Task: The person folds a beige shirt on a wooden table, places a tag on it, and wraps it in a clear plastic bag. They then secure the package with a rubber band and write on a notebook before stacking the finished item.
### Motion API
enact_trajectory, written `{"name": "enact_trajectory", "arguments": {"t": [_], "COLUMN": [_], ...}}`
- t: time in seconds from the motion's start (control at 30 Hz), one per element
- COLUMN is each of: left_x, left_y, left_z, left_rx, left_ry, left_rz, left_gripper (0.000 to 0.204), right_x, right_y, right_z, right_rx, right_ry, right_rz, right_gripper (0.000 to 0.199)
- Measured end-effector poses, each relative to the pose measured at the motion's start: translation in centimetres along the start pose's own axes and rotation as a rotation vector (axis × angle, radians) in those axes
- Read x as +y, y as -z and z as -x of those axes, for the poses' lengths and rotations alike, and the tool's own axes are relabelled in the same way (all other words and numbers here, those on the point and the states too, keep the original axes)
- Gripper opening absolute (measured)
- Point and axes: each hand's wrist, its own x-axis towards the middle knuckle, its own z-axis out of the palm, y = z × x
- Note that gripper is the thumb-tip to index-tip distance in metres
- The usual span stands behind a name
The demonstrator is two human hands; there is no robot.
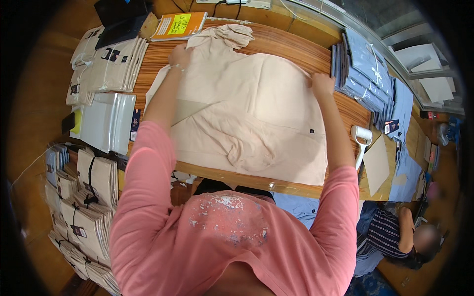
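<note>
A cream long-sleeved top (pixel 276 84) lies spread over the wood-grain table (pixel 296 37). One sleeve is bunched at its far edge, and another part rests wrinkled across its near half. A small dark label sits near its right side. My left hand (pixel 180 56) is closed on the cloth at the far left edge, its fingers partly hidden. At the far right edge, my right hand (pixel 322 85) pinches the cloth, with my arm stretched along that side. Beside my right forearm lies a white lint roller (pixel 362 140).
Packed cream garments (pixel 111 64) and clear plastic bags (pixel 106 121) line the left. An orange notebook (pixel 178 26) lies at the back. Blue packed shirts (pixel 365 64) and a cardboard sheet (pixel 376 165) are on the right. Tied cream stacks (pixel 81 212) stand lower left; another person (pixel 395 232) sits lower right.
</note>
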Motion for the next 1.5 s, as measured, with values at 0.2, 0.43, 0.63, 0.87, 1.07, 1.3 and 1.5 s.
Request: {"name": "enact_trajectory", "arguments": {"t": [0.2, 0.43, 0.63, 0.87, 1.07, 1.3, 1.5], "left_x": [-3.5, -13.1, -10.3, -4.6, -7.3, -8.0, -8.3], "left_y": [9.4, 12.4, 7.0, 0.4, -2.3, -2.3, -2.3], "left_z": [9.5, 26.1, 30.8, 32.0, 32.5, 32.0, 32.3], "left_rx": [-0.096, -0.235, 0.215, -0.413, -0.271, -0.297, -0.286], "left_ry": [-0.206, -0.111, -0.464, -0.868, -0.924, -0.983, -0.978], "left_rz": [0.778, 0.612, 0.012, -0.135, -0.089, -0.094, -0.108], "left_gripper": [0.037, 0.04, 0.046, 0.026, 0.017, 0.019, 0.024], "right_x": [7.3, 11.3, 7.1, 8.3, 7.7, 6.9, -0.2], "right_y": [3.9, -3.7, -9.0, -6.8, -7.7, -7.3, -4.7], "right_z": [11.3, 28.4, 34.1, 32.8, 25.0, 18.4, 27.2], "right_rx": [0.244, 0.12, 0.022, 0.163, 0.298, 0.065, 0.374], "right_ry": [0.011, -0.023, -0.159, 0.002, -0.399, -0.533, 0.017], "right_rz": [-0.4, -1.052, -1.106, -0.837, -0.954, -0.801, -0.557], "right_gripper": [0.017, 0.022, 0.024, 0.02, 0.016, 0.033, 0.05]}}
